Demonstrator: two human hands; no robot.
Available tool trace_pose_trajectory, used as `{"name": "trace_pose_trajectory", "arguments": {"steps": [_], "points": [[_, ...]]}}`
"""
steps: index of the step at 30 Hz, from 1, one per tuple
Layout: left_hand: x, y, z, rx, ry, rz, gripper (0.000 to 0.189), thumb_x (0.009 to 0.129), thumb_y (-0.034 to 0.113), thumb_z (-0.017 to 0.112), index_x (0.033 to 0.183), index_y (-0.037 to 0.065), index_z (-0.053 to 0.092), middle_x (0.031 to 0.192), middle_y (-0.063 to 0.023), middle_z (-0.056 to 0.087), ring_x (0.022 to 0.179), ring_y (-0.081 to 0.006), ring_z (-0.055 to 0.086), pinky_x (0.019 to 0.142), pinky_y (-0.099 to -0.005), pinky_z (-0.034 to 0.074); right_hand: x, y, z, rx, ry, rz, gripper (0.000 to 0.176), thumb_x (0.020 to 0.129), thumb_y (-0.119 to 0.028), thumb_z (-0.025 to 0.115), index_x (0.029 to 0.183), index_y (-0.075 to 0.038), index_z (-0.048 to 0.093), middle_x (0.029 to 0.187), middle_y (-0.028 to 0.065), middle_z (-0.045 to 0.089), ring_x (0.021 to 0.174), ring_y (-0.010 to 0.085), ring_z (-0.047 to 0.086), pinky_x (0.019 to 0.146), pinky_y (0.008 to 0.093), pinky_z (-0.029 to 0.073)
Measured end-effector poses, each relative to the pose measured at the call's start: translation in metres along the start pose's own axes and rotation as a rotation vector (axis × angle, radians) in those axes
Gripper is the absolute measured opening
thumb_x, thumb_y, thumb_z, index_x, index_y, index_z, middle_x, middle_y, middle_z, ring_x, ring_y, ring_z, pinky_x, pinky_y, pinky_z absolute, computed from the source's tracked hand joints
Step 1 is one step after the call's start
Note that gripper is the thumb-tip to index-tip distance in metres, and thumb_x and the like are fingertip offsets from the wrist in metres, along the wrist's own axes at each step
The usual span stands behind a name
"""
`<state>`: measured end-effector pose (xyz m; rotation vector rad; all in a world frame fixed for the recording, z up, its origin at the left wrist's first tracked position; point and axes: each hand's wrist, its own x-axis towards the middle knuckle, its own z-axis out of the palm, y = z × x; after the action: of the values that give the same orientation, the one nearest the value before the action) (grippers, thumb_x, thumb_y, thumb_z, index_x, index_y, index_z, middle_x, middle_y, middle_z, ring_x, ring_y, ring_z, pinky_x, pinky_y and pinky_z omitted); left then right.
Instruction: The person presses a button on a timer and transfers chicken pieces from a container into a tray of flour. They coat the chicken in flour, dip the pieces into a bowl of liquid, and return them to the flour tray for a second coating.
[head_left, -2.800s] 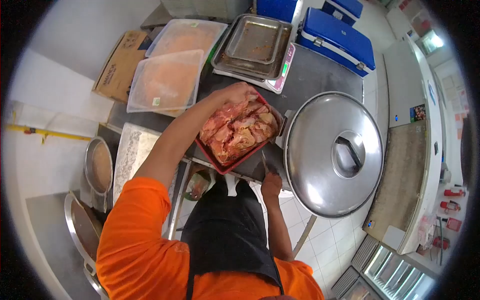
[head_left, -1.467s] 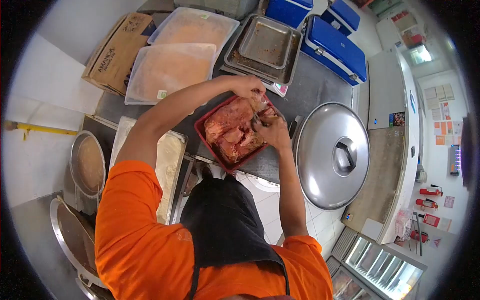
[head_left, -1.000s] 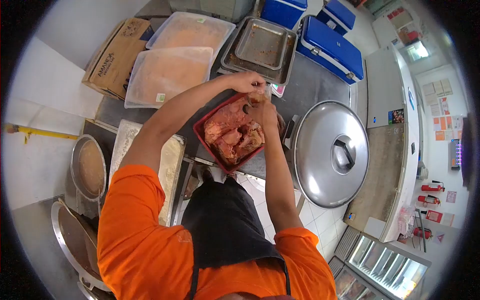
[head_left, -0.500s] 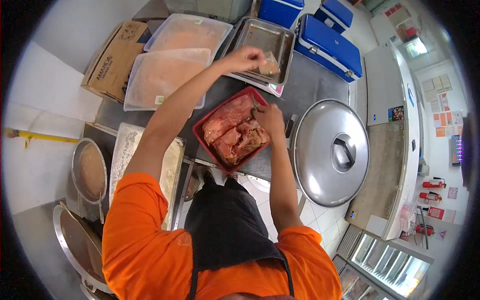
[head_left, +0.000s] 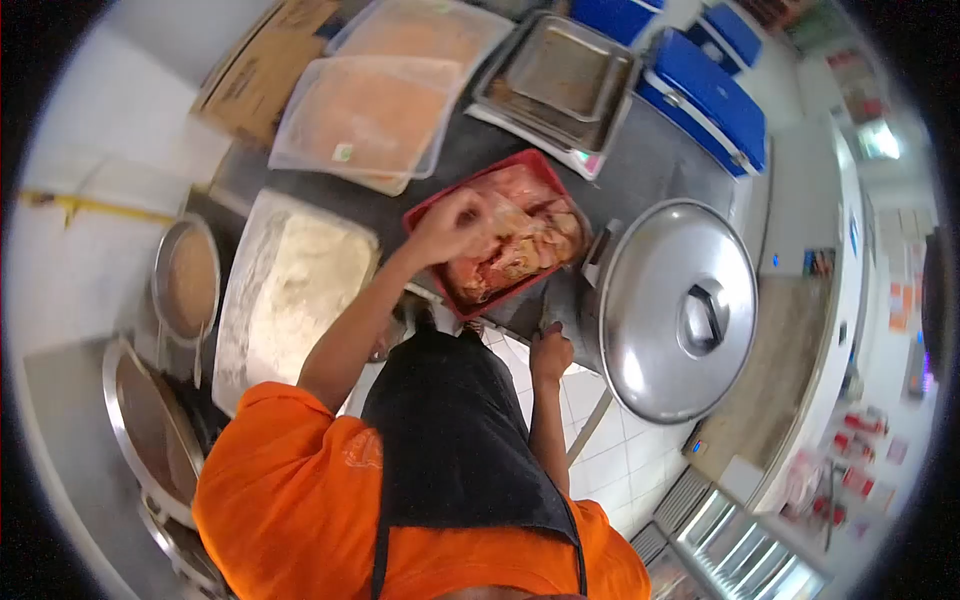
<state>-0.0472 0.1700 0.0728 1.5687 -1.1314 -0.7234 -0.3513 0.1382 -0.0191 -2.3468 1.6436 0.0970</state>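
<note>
Left hand [head_left: 445, 225] over red tray [head_left: 480, 178], long axis slanting up-right

Dark table [head_left: 665, 165] — red tray [head_left: 505, 295], plastic tubs [head_left: 360, 115], steel pans [head_left: 555, 75] on it.

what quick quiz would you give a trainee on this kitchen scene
1. True or false: the left hand reaches into the red tray of meat.
2. What stands just right of the red tray? A) a big steel lid B) a cardboard box C) a stack of plates
3. What colour are the coolers at the back?

Key: 1 true; 2 A; 3 blue
</note>
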Motion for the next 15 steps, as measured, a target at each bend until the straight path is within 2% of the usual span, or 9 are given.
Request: {"name": "trace_pose_trajectory", "arguments": {"steps": [1,2,3,5,6,8,10,12,15], "points": [[-0.012,-0.004,0.008,0.139,0.049,0.134,0.017,0.085,0.019,0.064,0.094,0.006,0.057,0.089,-0.003,0.058,0.084,-0.0141,0.057,0.074,-0.03,0.047,0.009,0.002,0.006,-0.03,-0.015,-0.044,0.029,0.073,-0.024,0.068,0.092,-0.002,0.063,0.076,0.0208,0.065,0.071,0.0402,0.063,0.067,0.0463,0.052],[-0.02,0.004,0.016,0.139,-0.007,0.123,0.019,0.083,0.02,0.064,0.095,0.006,0.058,0.093,-0.0063,0.059,0.087,-0.0181,0.058,0.076,-0.0319,0.047,0.013,0.013,0.021,-0.026,0.12,-0.15,0.025,0.073,-0.023,0.068,0.084,-0.002,0.063,0.076,0.0217,0.064,0.075,0.0407,0.063,0.067,0.0468,0.051],[-0.025,0.018,0.023,0.136,-0.049,0.097,0.021,0.082,0.021,0.065,0.096,0.007,0.059,0.096,-0.0096,0.06,0.09,-0.0221,0.059,0.078,-0.0337,0.046,0.029,0.023,0.033,-0.063,-0.025,-0.204,0.024,0.074,-0.023,0.066,0.08,-0.001,0.063,0.077,0.0224,0.064,0.078,0.0407,0.063,0.068,0.0478,0.05],[-0.035,0.061,0.021,0.077,-0.148,-0.025,0.023,0.083,0.023,0.063,0.095,0.004,0.058,0.096,-0.0159,0.061,0.089,-0.029,0.06,0.077,-0.0369,0.047,0.039,0.026,0.035,-0.173,-0.029,-0.275,0.022,0.076,-0.021,0.064,0.08,0.0,0.065,0.079,0.0232,0.064,0.079,0.0408,0.063,0.068,0.0478,0.05],[-0.043,0.055,0.022,0.11,-0.075,0.015,0.024,0.083,0.024,0.063,0.094,0.003,0.057,0.094,-0.0182,0.061,0.085,-0.031,0.061,0.074,-0.0393,0.047,0.035,0.015,0.026,-0.204,-0.084,-0.367,0.022,0.076,-0.021,0.064,0.08,0.0,0.065,0.079,0.0232,0.064,0.079,0.0408,0.063,0.068,0.0478,0.05],[-0.076,0.048,0.018,0.14,0.049,0.029,0.026,0.083,0.025,0.062,0.092,0.001,0.056,0.091,-0.0204,0.062,0.082,-0.0331,0.062,0.071,-0.0417,0.047,0.033,-0.02,-0.017,-0.158,-0.173,-0.265,0.02,0.078,-0.017,0.061,0.083,0.001,0.067,0.081,0.0225,0.065,0.081,0.0384,0.063,0.069,0.0478,0.049],[-0.109,0.055,0.014,0.094,0.257,0.039,0.027,0.083,0.025,0.063,0.088,0.0,0.053,0.08,-0.0217,0.06,0.071,-0.0335,0.062,0.065,-0.0434,0.046,0.014,-0.047,-0.062,-0.107,-0.254,-0.407,0.02,0.079,-0.017,0.059,0.084,0.0,0.067,0.082,0.0222,0.065,0.082,0.0372,0.064,0.07,0.0472,0.049],[-0.157,0.024,0.033,0.059,0.289,-0.349,0.024,0.083,0.022,0.062,0.086,0.0,0.053,0.077,-0.0226,0.058,0.069,-0.035,0.06,0.065,-0.043,0.046,-0.003,-0.047,-0.071,-0.042,-0.318,-0.505,0.02,0.08,-0.016,0.058,0.085,0.0,0.067,0.084,0.0218,0.065,0.083,0.0361,0.064,0.07,0.0466,0.049],[-0.253,-0.038,0.064,0.186,0.256,-0.569,0.021,0.082,0.019,0.061,0.088,0.0,0.054,0.084,-0.0233,0.061,0.078,-0.0376,0.061,0.067,-0.043,0.047,-0.028,-0.025,-0.067,0.015,-0.346,-0.721,0.02,0.081,-0.018,0.058,0.088,-0.002,0.068,0.083,0.0197,0.066,0.08,0.0339,0.065,0.071,0.0436,0.049]]}}
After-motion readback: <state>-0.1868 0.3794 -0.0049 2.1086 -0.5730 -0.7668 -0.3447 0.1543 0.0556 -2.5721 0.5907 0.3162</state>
